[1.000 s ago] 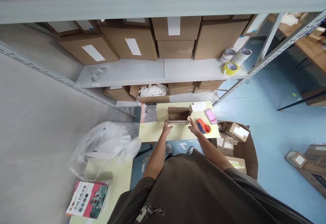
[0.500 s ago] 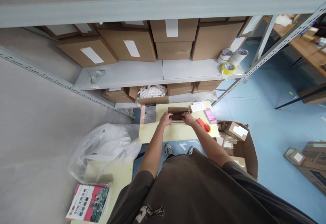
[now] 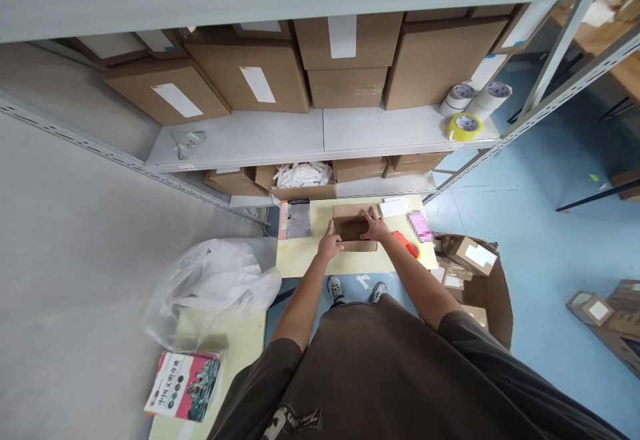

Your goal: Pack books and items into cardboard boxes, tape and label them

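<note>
A small cardboard box (image 3: 354,247) sits on the pale yellow table (image 3: 300,260), its top flaps folded out to the front and back and its inside dark. At the box's left end, my left hand (image 3: 330,241) grips the wall, one finger pointing up along it. My right hand (image 3: 374,225) holds the right end, fingers bent over the edge and partly inside. Just right of my right wrist lies an orange-red tape dispenser (image 3: 406,243), partly hidden by the forearm. White paper slips (image 3: 395,206) and a blurred pink item (image 3: 420,227) lie behind it.
Grey shelves (image 3: 275,150) with cartons (image 3: 255,80) and tape rolls (image 3: 464,127) rise in front. A plastic-wrapped pack (image 3: 295,219) lies left on the table. A large carton (image 3: 500,293) of small boxes stands right; plastic bags (image 3: 215,280) and books (image 3: 183,387) are at left.
The box's flaps now lie folded outward, front and back. My left hand has shifted down along the left end; my right hand's fingers have spread over the right end. The view has tilted slightly.
</note>
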The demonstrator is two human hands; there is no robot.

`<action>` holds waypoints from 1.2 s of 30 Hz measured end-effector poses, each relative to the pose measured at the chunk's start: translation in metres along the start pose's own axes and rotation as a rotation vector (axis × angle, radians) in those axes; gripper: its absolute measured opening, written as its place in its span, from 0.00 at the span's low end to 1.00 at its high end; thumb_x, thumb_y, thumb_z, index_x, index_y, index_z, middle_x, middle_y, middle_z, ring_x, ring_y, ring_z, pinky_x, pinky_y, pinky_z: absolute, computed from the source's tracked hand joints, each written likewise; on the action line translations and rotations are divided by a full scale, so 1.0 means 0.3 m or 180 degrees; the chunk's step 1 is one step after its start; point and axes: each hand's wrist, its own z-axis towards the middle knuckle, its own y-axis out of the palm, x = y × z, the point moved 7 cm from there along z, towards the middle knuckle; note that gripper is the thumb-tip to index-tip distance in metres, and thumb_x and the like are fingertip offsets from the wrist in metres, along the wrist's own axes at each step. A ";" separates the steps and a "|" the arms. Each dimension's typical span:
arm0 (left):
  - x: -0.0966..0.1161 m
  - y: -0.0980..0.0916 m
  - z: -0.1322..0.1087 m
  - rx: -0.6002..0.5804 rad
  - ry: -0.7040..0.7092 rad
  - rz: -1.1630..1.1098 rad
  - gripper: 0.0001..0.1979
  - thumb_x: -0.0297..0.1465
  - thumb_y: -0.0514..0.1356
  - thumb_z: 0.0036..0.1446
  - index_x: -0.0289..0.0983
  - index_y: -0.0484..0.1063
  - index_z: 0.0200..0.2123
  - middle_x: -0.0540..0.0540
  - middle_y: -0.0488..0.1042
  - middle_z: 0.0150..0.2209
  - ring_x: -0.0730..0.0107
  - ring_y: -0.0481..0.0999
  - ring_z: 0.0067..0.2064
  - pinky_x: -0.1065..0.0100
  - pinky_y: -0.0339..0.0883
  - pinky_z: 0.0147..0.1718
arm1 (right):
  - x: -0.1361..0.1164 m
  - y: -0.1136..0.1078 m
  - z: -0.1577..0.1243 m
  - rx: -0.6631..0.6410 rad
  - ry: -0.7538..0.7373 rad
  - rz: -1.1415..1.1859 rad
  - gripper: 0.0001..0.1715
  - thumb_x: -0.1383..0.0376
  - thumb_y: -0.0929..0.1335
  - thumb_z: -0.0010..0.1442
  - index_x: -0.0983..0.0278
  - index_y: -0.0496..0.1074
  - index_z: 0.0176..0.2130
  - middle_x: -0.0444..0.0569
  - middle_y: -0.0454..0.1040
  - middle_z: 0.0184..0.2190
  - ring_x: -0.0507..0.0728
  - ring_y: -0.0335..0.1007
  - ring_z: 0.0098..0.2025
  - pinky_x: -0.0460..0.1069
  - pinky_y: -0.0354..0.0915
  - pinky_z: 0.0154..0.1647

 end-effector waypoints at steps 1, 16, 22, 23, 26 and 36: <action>0.000 0.000 -0.003 0.0018 -0.0026 0.0018 0.12 0.34 0.78 0.53 0.39 0.79 0.35 0.47 0.31 0.83 0.45 0.70 0.71 0.55 0.71 0.63 | 0.004 -0.004 0.016 -0.0012 0.0009 0.0026 0.67 0.58 0.85 0.47 0.60 0.59 0.77 0.64 0.40 0.82 0.78 0.44 0.79 0.64 0.57 0.73; 0.031 0.004 -0.008 0.0068 -0.0206 0.0182 0.08 0.29 0.73 0.56 0.39 0.77 0.33 0.46 0.38 0.82 0.51 0.83 0.56 0.54 0.76 0.55 | 0.174 -0.063 -0.006 -0.0696 -0.0381 -0.0250 0.64 0.58 0.78 0.58 0.53 0.47 0.81 0.58 0.44 0.82 0.75 0.55 0.77 0.63 0.61 0.71; 0.031 0.000 -0.007 0.0080 -0.0292 -0.0021 0.12 0.33 0.76 0.53 0.39 0.76 0.31 0.45 0.40 0.82 0.49 0.82 0.58 0.54 0.75 0.56 | 0.209 -0.052 0.032 -0.1005 -0.0389 -0.0348 0.75 0.51 0.83 0.48 0.53 0.46 0.81 0.66 0.48 0.79 0.79 0.57 0.75 0.67 0.59 0.71; 0.032 -0.002 -0.007 0.0103 -0.0285 -0.0050 0.11 0.33 0.76 0.53 0.39 0.76 0.31 0.45 0.41 0.82 0.48 0.81 0.59 0.55 0.75 0.56 | 0.212 -0.048 0.035 -0.0996 -0.0385 -0.0350 0.75 0.50 0.83 0.48 0.53 0.46 0.80 0.66 0.48 0.79 0.79 0.56 0.76 0.68 0.58 0.71; 0.038 -0.006 -0.008 0.0177 -0.0263 -0.0090 0.11 0.32 0.74 0.54 0.40 0.75 0.30 0.47 0.42 0.82 0.47 0.78 0.63 0.55 0.76 0.55 | 0.216 -0.032 0.040 -0.0880 -0.0343 -0.0291 0.70 0.50 0.81 0.53 0.51 0.46 0.79 0.64 0.47 0.79 0.77 0.54 0.77 0.68 0.58 0.72; 0.038 0.013 -0.015 0.0245 -0.0307 -0.0032 0.09 0.29 0.73 0.56 0.40 0.75 0.32 0.50 0.36 0.83 0.51 0.79 0.62 0.53 0.76 0.57 | 0.194 -0.047 0.031 -0.0446 -0.0117 -0.0396 0.57 0.56 0.78 0.55 0.53 0.56 0.75 0.60 0.47 0.79 0.76 0.49 0.78 0.70 0.57 0.72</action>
